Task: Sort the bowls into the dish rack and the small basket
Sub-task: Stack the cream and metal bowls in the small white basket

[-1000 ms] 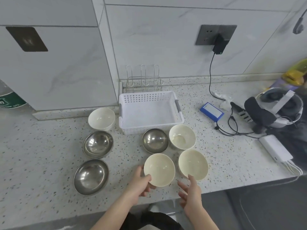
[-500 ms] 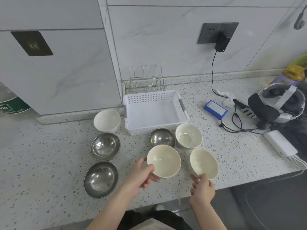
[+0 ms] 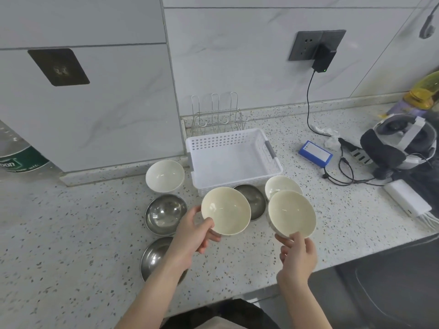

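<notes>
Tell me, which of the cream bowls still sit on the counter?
Two: the cream ceramic bowl left of the white basket, and the one at the basket's front right corner. The other two are held up, one per hand.

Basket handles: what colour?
Grey, on the white perforated small basket; the right-side handle shows best in the head view.

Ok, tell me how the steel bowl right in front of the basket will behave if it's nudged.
The steel bowl looks thin-walled, so probably light and quick to slide on the smooth countertop. Its rounded shape suggests it may rock or spin. It sits close beside a cream bowl, so it would likely knock that.
</notes>
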`<state>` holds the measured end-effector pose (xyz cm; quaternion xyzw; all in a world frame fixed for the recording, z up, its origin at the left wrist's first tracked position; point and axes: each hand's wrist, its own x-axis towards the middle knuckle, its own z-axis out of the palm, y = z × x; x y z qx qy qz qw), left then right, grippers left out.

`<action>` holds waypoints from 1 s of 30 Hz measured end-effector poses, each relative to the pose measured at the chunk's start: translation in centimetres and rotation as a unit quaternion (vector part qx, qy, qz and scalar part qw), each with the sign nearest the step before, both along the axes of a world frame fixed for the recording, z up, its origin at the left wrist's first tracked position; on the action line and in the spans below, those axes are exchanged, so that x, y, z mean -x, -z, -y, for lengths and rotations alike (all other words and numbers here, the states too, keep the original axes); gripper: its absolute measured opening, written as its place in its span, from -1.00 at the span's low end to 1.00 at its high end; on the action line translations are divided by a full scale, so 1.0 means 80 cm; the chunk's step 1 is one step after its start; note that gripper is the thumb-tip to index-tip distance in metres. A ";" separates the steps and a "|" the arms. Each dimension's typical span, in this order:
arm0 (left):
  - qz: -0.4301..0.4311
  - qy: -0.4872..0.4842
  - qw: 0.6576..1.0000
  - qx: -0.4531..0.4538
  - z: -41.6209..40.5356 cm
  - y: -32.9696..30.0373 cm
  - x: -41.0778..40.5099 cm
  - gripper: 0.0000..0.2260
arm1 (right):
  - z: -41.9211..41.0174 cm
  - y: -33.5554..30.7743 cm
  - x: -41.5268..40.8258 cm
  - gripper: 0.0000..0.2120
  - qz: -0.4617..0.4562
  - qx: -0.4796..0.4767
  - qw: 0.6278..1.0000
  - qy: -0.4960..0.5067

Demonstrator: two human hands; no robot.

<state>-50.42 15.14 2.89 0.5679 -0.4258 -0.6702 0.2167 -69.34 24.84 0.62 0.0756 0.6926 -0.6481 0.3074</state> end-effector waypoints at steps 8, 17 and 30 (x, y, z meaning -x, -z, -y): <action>0.012 -0.055 0.998 0.043 0.021 -0.012 -0.013 -0.70 | 0.052 -0.031 0.026 -0.72 -0.099 0.045 0.984 -0.139; 0.044 -0.157 0.984 0.079 0.060 -0.013 0.005 -0.72 | 0.187 -0.043 0.071 -0.81 -0.176 -0.028 0.905 -0.386; -0.060 -0.243 0.968 0.015 0.122 0.007 0.033 -0.78 | 0.310 0.024 0.057 -0.77 -0.124 -0.110 0.837 -0.521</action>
